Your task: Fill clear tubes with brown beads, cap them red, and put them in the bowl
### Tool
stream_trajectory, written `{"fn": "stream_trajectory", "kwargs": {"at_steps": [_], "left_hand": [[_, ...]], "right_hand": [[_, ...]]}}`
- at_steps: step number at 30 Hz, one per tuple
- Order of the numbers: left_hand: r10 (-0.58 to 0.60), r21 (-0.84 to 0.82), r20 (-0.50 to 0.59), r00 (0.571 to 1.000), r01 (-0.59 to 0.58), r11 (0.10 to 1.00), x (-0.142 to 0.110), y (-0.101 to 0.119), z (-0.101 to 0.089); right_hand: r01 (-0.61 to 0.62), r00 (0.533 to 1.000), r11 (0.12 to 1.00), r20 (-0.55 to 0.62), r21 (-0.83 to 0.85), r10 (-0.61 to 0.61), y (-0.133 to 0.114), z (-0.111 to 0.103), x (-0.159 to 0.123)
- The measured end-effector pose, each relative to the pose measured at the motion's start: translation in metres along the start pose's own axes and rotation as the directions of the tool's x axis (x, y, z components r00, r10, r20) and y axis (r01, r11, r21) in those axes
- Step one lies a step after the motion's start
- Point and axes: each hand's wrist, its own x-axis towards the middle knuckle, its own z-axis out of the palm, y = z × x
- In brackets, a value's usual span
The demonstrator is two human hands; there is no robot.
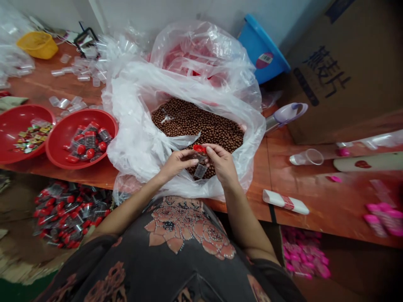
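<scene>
Right hand (223, 164) pinching red cap (199, 148), left hand (179, 164) gripping clear little bottle (198, 158), right above brown beads (198, 121) in plastic bag (132, 126).

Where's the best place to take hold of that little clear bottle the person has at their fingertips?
I'd come from the side and pinch the flat faces of the clear square bottle between finger and thumb. Those flat sides seem to give the steadiest hold. The top is less free, since the red cap just above it is already pinched by the right hand.
</scene>
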Motion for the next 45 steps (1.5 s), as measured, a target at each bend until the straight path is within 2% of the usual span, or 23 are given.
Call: {"fn": "stream_trajectory", "kwargs": {"at_steps": [3,7,11,13,15,19,27,35,38,45], "left_hand": [[0.024,0.053,-0.019,1.0,-0.023,0.998,0.0,-0.002,-0.001],[0.058,0.109,-0.006,0.998,-0.057,0.992,-0.001,-0.005,-0.003],[0.036,0.073,-0.017,0.999,-0.035,0.997,-0.002,-0.006,-0.002],[0.023,0.063,-0.012,1.0,-0.022,0.998,-0.002,-0.006,0.0],[0.022,0.057,-0.004,1.0,-0.022,0.998,-0.002,-0.006,0.0],[0.057,0.081,-0.022,0.998,-0.055,0.995,-0.002,-0.006,0.001],[0.106,0.202,-0.027,0.994,-0.098,0.975,-0.006,-0.001,0.003],[0.215,0.258,-0.02,0.976,-0.203,0.945,-0.005,-0.002,0.003],[0.176,0.173,-0.071,0.982,-0.161,0.972,-0.005,-0.006,0.004],[0.057,0.022,-0.107,0.993,-0.055,0.998,-0.007,-0.019,0.004]], "right_hand": [[0.09,0.996,0.984,0.025,-0.152,-0.087,0.001,0.0,-0.003],[0.064,0.988,0.988,0.15,-0.139,-0.043,-0.002,-0.011,-0.005],[0.087,0.996,0.991,0.026,-0.101,-0.085,-0.007,-0.016,-0.007],[0.144,0.989,0.976,-0.019,-0.164,-0.149,-0.01,-0.013,-0.01],[0.227,0.971,0.925,-0.006,-0.306,-0.24,-0.012,-0.008,-0.014],[0.375,0.914,0.736,0.091,-0.564,-0.395,-0.013,-0.001,-0.02],[0.509,0.826,0.516,0.224,-0.689,-0.517,-0.007,-0.004,-0.02],[0.599,0.741,0.373,0.314,-0.708,-0.594,0.001,-0.007,-0.024],[0.636,0.714,0.331,0.369,-0.697,-0.594,0.01,-0.006,-0.021],[0.654,0.719,0.302,0.447,-0.693,-0.532,0.02,-0.006,-0.013]]}}
